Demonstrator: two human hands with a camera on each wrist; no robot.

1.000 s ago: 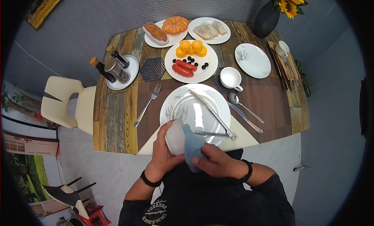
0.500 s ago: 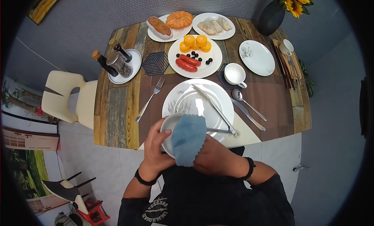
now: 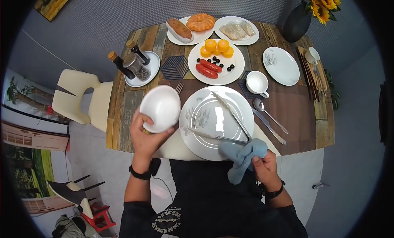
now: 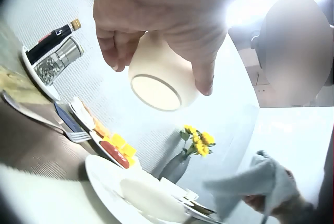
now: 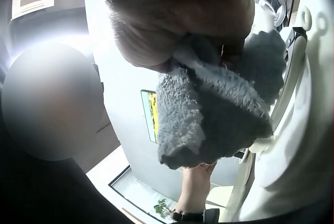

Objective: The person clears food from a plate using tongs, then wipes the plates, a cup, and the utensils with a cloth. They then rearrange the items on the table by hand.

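Note:
My left hand (image 3: 147, 140) grips a white bowl (image 3: 163, 106) over the table's front left, its mouth tipped toward the head camera. In the left wrist view, thumb and fingers straddle the bowl's outside (image 4: 162, 73), with the round foot showing. A light-blue fuzzy cloth (image 3: 242, 160) hangs bunched from my right hand (image 3: 266, 168), pinched by the thumb against the fingers. In the head view the cloth overlaps the front right rim of a large white plate (image 3: 193, 143). Metal tongs (image 3: 240, 124) lie spread on that plate, partly behind the cloth.
A fork (image 3: 179, 88) lies behind the bowl; a knife (image 3: 269, 127), a spoon (image 3: 271, 115) and a white cup (image 3: 257, 83) sit right of the plate. Farther back are a food plate (image 3: 196, 75), a bottle tray (image 3: 155, 69), an oval plate (image 3: 281, 65) and a dark vase (image 3: 296, 24).
Bowl and cloth were together in front of me, the cloth over the bowl; now they are apart. My left hand has moved left with the bowl, my right hand right with the cloth.

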